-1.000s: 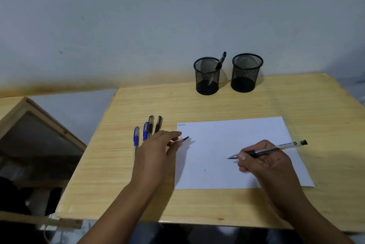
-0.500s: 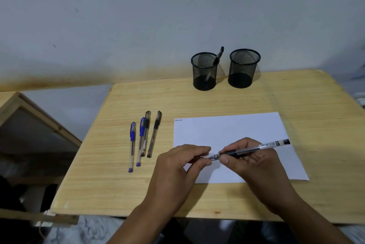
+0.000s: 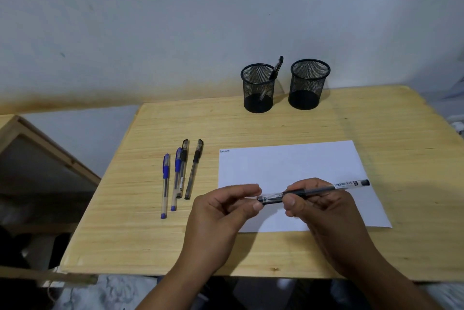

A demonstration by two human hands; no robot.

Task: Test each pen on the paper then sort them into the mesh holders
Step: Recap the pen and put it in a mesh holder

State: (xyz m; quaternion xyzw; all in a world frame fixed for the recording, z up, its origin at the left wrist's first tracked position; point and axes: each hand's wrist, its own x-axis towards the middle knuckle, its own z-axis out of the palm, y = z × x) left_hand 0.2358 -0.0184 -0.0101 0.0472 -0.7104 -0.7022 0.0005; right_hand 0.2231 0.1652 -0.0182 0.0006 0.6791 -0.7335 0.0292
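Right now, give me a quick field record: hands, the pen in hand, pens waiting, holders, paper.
left hand: pinches the cap end of the black pen
right hand: grips the black pen by its barrel, above the paper
pens waiting: four on the table, two blue-capped, two black-capped
left holder: one pen inside
right holder: no pen visible
paper: small scribble at top-left corner

Head view, down over desk (image 3: 251, 129)

Dim, even light casts soft shadows (none hard-edged), and the wide lens bends the frame's edges.
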